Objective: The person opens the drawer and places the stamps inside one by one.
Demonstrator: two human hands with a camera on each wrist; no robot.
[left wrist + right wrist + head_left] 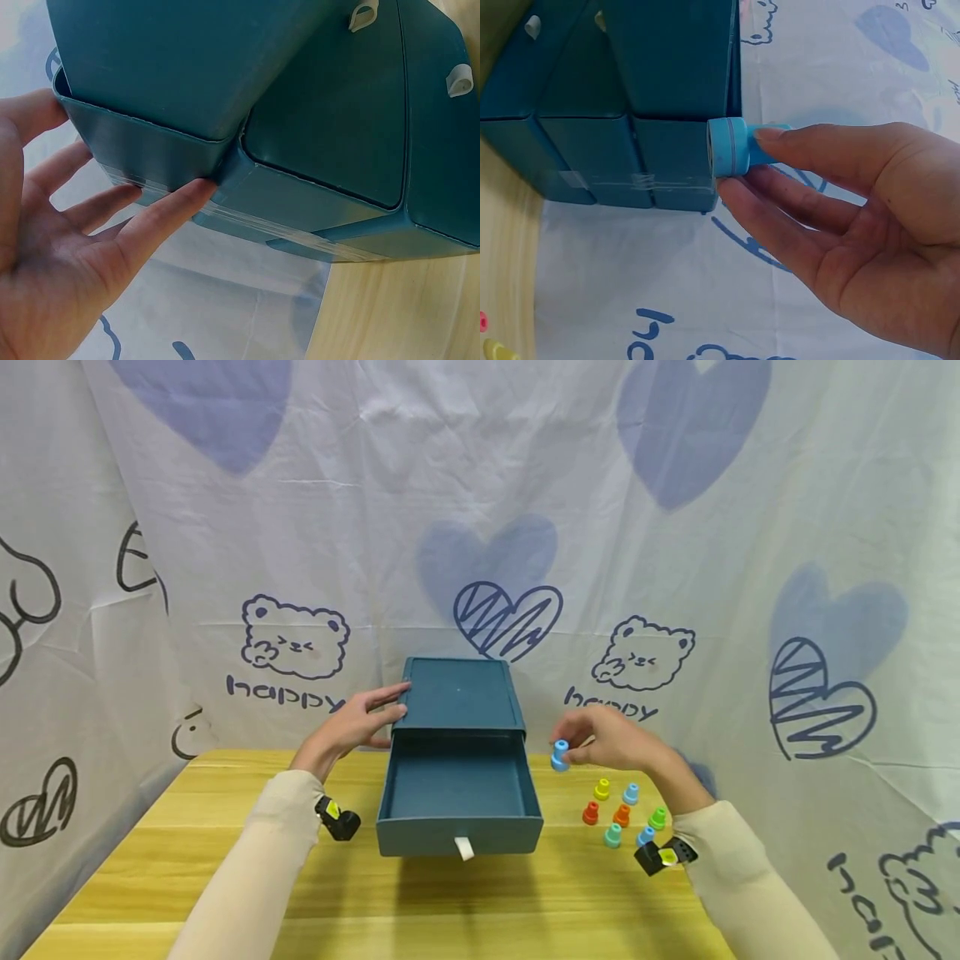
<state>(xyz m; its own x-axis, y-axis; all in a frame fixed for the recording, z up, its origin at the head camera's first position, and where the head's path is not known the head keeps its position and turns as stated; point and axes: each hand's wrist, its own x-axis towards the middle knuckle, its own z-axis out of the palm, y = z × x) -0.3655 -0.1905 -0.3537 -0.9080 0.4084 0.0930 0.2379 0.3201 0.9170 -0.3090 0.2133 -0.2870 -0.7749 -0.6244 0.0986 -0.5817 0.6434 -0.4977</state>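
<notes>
A dark teal drawer unit stands on the table with its top drawer pulled out toward me, the inside bare. My left hand rests on the unit's left side, its fingers spread and fairly straight against the casing. To the right of the unit, my right hand pinches a blue stepped peg between thumb and fingers, held above the table. In the right wrist view the peg's wide base faces the unit's side. The left wrist view shows the fingertips touching the casing of the top drawer.
Several small coloured pegs stand on the wooden table at the right, among them yellow, red and green. Two lower drawers are closed. A printed cloth hangs close behind the unit.
</notes>
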